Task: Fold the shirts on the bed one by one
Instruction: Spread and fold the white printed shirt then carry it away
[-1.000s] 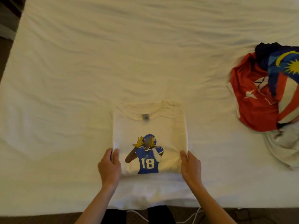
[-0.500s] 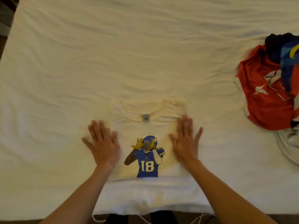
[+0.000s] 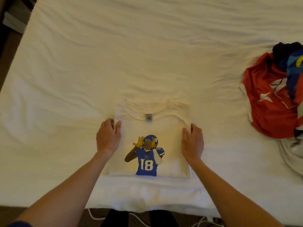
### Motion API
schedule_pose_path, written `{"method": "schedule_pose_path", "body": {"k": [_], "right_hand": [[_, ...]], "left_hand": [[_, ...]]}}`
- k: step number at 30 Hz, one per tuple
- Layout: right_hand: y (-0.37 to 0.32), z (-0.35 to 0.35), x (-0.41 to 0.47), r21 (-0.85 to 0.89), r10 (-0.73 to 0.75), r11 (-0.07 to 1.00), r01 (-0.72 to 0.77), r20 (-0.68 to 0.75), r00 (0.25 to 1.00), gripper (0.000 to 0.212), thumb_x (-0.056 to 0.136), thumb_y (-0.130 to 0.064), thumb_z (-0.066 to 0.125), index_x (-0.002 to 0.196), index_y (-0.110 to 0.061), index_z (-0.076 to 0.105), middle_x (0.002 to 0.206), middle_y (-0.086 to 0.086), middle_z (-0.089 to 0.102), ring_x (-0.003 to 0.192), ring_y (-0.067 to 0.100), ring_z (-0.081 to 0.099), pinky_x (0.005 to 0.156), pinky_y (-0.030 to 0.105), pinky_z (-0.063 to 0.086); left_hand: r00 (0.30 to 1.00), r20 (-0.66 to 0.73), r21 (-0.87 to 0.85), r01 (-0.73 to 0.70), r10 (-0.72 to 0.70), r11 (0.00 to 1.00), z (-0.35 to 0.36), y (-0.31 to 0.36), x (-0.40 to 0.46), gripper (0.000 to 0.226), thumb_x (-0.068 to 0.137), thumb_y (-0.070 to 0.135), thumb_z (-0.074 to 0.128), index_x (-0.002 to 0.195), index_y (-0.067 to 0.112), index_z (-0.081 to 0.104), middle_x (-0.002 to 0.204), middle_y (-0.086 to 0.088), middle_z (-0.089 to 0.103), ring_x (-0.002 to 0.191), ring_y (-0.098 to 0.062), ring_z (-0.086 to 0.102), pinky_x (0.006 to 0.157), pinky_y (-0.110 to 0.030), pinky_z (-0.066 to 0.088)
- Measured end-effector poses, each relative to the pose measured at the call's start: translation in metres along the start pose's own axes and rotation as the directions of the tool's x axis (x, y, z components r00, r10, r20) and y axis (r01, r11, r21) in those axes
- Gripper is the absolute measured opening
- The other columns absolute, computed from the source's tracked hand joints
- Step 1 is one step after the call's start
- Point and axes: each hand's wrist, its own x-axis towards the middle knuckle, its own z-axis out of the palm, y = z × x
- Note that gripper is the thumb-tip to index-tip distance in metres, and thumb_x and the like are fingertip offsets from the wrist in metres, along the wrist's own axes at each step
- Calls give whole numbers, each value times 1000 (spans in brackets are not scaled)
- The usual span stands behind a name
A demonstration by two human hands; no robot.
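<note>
While the folded white T-shirt (image 3: 152, 128) lay flat near the front edge of the bed (image 3: 114, 54), both hands were seen at its side edges. The garment had been folded into a compact rectangle, collar away from the person, with a grey neck label (image 3: 148, 117) showing and a printed football player numbered 18 (image 3: 146, 156) facing up. The left hand (image 3: 107, 136) was placed at the shirt's left edge, thumb resting on top of the fabric and the fingers curled down at the edge; whether they reached under the fold could not be told. The right hand (image 3: 193, 141) was set likewise at the right edge, thumb on the cloth, fingers held together and bent over the side. Both forearms were extended over the near edge of the mattress. At the far right of the bed, well apart from the folded shirt, a heap of unfolded garments was recorded: a red jersey (image 3: 272, 108) with a dark blue and yellow shirt (image 3: 291, 66) on it, and a pale garment (image 3: 293, 154) just below. White cables (image 3: 134, 217) were noted on the floor.
</note>
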Motion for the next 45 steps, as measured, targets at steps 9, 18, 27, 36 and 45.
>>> {"method": "schedule_pose_path", "body": {"k": [9,18,27,36,45], "right_hand": [[20,-1,-20,198,194,949,-244,244,950,38,86,-59,64,98,-24,60,91,-3,65,82,19,62,73,34,48],[-30,-58,-28,370,-14,927,-62,198,980,14,95,-29,62,104,-20,64,101,6,69,88,22,62,76,36,49],[-239,-276,-64,540,-236,824,172,50,971,24,98,-24,57,117,-13,65,109,9,69,92,23,64,72,31,51],[-425,-478,-161,607,-427,678,414,-133,894,23,97,-27,55,114,-13,64,108,11,69,93,27,65,81,41,56],[-547,-559,-213,588,-634,559,584,-152,759,25,98,-21,55,115,-7,67,99,10,69,89,26,66,75,35,54]], "left_hand": [[972,217,-362,169,-94,917,11,-9,-29,33,96,51,55,103,20,59,96,1,65,91,-21,60,78,-34,43],[985,171,-354,27,37,935,-59,23,-25,41,104,35,47,128,3,56,131,-17,59,124,-36,53,89,-31,37],[980,-70,-430,-200,188,880,-349,157,-45,53,104,39,44,144,4,45,145,-19,49,131,-35,48,110,-51,39],[888,-364,-377,-416,280,828,-624,238,-119,51,104,40,45,141,6,48,137,-16,55,123,-31,54,107,-49,42],[805,-543,-328,-464,238,823,-760,231,-153,45,103,38,48,136,9,56,137,-16,57,123,-33,53,101,-41,41]]}}
